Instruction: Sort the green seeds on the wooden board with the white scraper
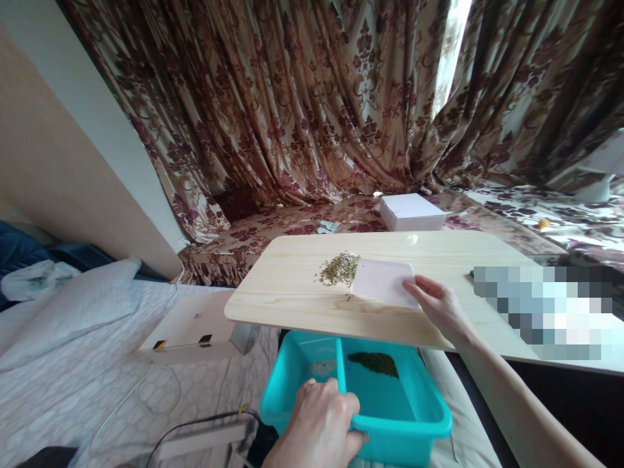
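Flowered curtains hang behind the pale wooden bench, where a loose seed pile of green and white bits lies left of centre. From where I stand, the right hand has its grip closed on the right end of a white card, thumb and fingers pinching it, its far edge up against the seeds. The left hand has fingers curled firmly over the near rim of a turquoise bin, just below the bench's near edge; a dark green heap sits in its right compartment. I'd keep the card's leading edge flat to the wood and the strokes short and slow, since such light grains probably scatter easily, and mind the few strays by its near corner.
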`<action>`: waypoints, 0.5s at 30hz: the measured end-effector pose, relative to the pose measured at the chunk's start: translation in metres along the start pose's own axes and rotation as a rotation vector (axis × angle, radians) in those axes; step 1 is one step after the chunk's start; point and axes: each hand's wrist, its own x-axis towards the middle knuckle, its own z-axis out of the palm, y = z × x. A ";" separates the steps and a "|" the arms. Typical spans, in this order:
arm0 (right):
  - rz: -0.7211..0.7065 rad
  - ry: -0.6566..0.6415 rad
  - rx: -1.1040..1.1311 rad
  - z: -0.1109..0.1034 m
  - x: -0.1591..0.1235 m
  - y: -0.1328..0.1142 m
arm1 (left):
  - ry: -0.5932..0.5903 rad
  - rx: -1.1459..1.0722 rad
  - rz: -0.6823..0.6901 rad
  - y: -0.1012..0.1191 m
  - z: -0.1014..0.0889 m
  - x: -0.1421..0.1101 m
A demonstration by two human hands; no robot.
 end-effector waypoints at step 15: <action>0.023 -0.049 0.024 0.004 -0.005 -0.008 | -0.003 0.007 -0.008 0.003 -0.005 -0.002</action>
